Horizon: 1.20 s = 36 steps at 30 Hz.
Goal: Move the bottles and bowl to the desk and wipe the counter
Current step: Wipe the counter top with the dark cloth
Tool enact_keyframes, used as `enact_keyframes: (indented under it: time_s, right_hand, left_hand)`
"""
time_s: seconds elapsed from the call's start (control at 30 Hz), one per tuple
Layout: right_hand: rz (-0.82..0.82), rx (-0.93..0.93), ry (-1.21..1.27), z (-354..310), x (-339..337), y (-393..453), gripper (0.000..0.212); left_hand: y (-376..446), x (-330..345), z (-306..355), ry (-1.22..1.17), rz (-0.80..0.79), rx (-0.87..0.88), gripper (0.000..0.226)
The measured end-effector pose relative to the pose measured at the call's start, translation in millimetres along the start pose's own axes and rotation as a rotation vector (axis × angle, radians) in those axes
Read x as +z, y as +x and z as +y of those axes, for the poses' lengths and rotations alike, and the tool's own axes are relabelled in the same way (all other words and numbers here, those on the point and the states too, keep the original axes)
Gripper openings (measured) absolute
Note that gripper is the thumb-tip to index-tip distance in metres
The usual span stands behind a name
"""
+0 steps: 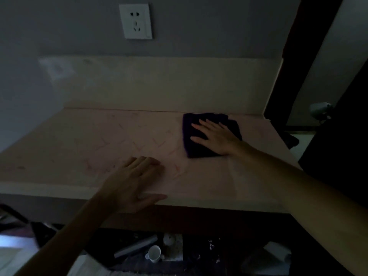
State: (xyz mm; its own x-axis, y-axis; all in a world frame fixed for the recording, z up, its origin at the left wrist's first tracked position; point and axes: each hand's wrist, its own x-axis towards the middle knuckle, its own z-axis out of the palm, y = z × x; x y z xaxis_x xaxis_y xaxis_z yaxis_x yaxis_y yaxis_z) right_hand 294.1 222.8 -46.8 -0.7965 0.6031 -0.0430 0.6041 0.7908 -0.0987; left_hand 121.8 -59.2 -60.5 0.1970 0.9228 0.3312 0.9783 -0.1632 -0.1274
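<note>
The right hand (pixel 214 136) lies flat on a dark purple cloth (pixel 201 148), fingers straight and slightly spread, pressing it down rather than pinching it — there is no closed grip here, only palm and finger pressure. The cloth sits toward the far right of the pale surface (pixel 83 140), close to the raised back edge and not far from the right-hand edge. The left hand (pixel 135 182) rests open at the near edge, fingers straight on the top and thumb over the front lip, holding nothing.

No bottles or bowl show on the surface, so the wiping stage looks to be under way.

The main risk is the cloth slipping out from under a flat hand: with nothing curled around it, a fast stroke could bunch it up or leave it behind. A push to the right could carry it over that edge. The light is dim, so faint marks — reddish streaks show mid-surface — could easily be missed.

The cloth is folded into a rough rectangle; its long axis runs from near to far, tilted slightly, with the fingers pointing left across it.
</note>
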Motion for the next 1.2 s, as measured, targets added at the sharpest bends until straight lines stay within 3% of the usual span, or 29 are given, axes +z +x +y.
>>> enact_keyframes:
  time_s: [0.2,0.37,0.53,0.73,0.87,1.2]
  right_hand:
    - [0.020,0.036,-0.028,-3,-2,58,0.075]
    - [0.027,0.076,-0.005,-24,3,16,0.081]
    - [0.039,-0.036,0.002,-70,16,-82,0.075]
    - [0.023,-0.125,0.012,-96,22,-127,0.072]
    - [-0.024,-0.137,0.012,-92,11,-90,0.068]
    - [-0.039,-0.036,-0.023,-77,-1,99,0.074]
  left_hand:
    - [-3,3,-5,0.032,-0.031,0.041,0.068]
    - [-3,-5,3,0.021,-0.001,0.029,0.065]
    - [-9,-12,6,-0.038,0.038,-0.011,0.060]
    - [-42,-15,-41,0.005,0.012,-0.070,0.070]
    - [-47,-14,-59,0.022,0.003,-0.035,0.074]
    - [-52,-5,-72,-0.003,-0.045,-0.009,0.075]
